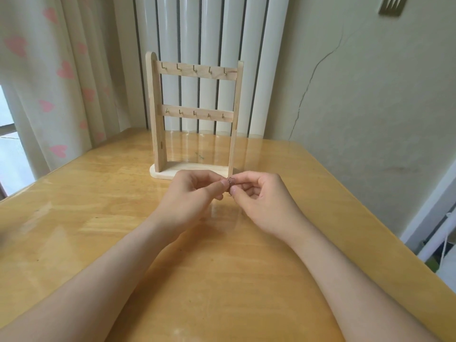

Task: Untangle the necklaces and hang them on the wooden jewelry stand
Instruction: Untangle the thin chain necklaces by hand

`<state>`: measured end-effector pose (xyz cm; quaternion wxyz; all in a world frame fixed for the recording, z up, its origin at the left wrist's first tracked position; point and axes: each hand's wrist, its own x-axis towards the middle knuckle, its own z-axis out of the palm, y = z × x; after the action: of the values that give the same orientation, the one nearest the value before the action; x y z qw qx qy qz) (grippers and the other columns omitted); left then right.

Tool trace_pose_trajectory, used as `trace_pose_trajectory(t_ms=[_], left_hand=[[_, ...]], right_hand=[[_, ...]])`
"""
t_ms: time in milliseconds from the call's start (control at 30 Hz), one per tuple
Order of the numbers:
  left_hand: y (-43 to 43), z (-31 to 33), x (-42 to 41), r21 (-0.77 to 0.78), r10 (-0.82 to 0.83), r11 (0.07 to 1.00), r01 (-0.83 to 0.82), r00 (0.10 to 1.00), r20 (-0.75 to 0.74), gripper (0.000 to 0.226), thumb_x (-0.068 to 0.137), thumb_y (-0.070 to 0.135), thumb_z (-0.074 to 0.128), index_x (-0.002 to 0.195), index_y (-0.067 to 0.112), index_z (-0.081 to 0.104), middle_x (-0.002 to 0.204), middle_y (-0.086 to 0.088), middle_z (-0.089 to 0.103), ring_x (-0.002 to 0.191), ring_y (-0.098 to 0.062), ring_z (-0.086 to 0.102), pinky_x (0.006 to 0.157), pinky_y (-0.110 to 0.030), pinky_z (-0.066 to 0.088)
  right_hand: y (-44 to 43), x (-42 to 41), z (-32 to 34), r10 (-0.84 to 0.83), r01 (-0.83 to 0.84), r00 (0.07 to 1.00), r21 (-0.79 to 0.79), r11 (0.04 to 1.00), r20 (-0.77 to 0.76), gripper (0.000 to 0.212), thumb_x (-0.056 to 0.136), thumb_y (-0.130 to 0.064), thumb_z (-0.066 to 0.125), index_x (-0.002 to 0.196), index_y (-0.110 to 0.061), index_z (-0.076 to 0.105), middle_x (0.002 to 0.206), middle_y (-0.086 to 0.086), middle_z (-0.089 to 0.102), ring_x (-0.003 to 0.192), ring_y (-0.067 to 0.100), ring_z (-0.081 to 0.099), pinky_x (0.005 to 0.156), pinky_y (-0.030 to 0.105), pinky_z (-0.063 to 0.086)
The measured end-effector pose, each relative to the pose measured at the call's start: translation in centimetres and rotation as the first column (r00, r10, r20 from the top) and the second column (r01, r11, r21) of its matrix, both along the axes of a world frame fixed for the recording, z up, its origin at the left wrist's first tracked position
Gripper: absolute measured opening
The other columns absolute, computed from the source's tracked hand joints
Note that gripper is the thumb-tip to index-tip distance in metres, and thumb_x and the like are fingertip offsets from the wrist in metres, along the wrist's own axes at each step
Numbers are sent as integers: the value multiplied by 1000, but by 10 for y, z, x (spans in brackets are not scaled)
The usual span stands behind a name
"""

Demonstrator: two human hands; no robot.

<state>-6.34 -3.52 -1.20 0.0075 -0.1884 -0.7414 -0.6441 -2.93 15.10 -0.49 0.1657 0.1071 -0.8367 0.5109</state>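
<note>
A wooden jewelry stand stands upright at the far side of the table, with two cross bars carrying several small brass hooks; nothing hangs on them. Just in front of its base, my left hand and my right hand meet fingertip to fingertip. Between them they pinch a small bunch of thin pinkish necklace chain. Only a tiny bit of the chain shows; the rest is hidden by my fingers.
The glossy wooden table runs wide to the left and drops off at its right edge. A heart-print curtain hangs at the left, a white radiator behind the stand, and a cracked wall at the right.
</note>
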Motion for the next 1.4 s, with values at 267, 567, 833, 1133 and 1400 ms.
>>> trace_pose_trajectory(t_ms=[267, 567, 833, 1133, 1400], left_hand=[[4, -6, -2, -142, 51, 988, -67, 992, -112, 23, 103, 39, 69, 91, 20, 74, 80, -1, 74, 72, -10, 64, 63, -31, 52], [9, -8, -3, -19, 90, 996, -91, 995, -41, 28, 106, 32, 66, 93, 7, 70, 78, 5, 69, 67, 1, 63, 62, -15, 47], [11, -7, 1, -64, 104, 991, -114, 985, -139, 24, 102, 33, 72, 90, 13, 76, 71, 3, 71, 53, -7, 54, 47, -18, 41], [6, -7, -2, -53, 24, 998, -29, 996, -90, 20, 99, 33, 76, 88, 17, 80, 78, 7, 75, 66, -6, 65, 58, -22, 48], [5, -7, -4, -36, -84, 996, 83, 995, -46, 18, 103, 30, 71, 95, 16, 78, 79, -6, 71, 73, -18, 63, 80, -52, 57]], right_hand=[[-1, -1, 1, -176, 179, 984, 178, 968, -37, 20, 100, -29, 63, 86, -21, 73, 74, 0, 71, 62, 4, 59, 63, 21, 50], [-3, 1, -1, -126, 125, 990, -17, 992, -69, 10, 81, -26, 89, 80, -21, 81, 79, -5, 79, 75, 15, 74, 73, 29, 61], [-3, -3, -7, -134, 156, 983, 188, 970, -128, 9, 93, -22, 81, 85, -21, 77, 70, -10, 72, 60, 1, 59, 59, 11, 44], [2, -2, -1, -101, 110, 992, 116, 987, -78, 16, 88, -19, 82, 74, -22, 75, 71, -6, 73, 62, 15, 65, 60, 29, 53], [4, -1, 2, -119, 121, 992, 40, 992, -52, 14, 82, -15, 85, 70, -19, 79, 66, -6, 72, 59, 5, 59, 62, 23, 50]])
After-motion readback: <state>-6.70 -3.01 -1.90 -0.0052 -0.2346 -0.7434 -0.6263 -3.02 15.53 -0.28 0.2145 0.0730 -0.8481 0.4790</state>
